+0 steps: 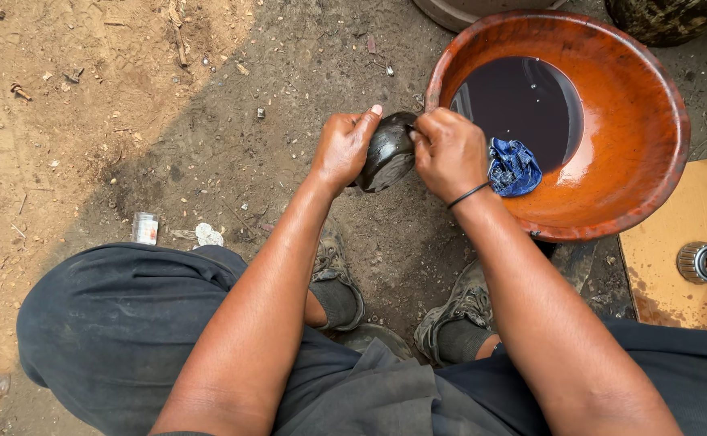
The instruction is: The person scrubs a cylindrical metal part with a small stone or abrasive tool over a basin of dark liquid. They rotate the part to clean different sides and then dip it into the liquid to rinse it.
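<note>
While I sit low over the dirt, this is how things lie:

Left hand: my left hand point(344, 148) is curled around the left side of a dark part point(387, 153), thumb stretched along its top edge, fingers closed behind it.

Right hand: my right hand point(449, 152) is closed on the right edge of the same part, fingers bent tight, a black band point(468, 194) round the wrist.

Part: a rounded, black, glossy metal piece, wet-looking, held between both hands just left of the basin rim and above the ground.

Basin: a wide orange basin point(636, 121) stands on the ground to my right, with a pool of dark liquid point(523, 101) in its bottom.

Rag: a crumpled blue rag point(513, 167) lies inside the basin at the edge of the liquid, just beside my right hand; whether my fingers touch it, I cannot tell.

Bearing: a shiny metal bearing point(704, 262) lies on a tan board point(692, 218) at the far right, well apart from my hands.

Ground: bare, oil-darkened dirt point(208, 121) with bits of litter; a small clear packet point(144, 228) lies near my left knee.

Legs: my dark trousers point(119, 323) fill the lower frame, with grey shoes point(458, 311) below the hands.
</note>
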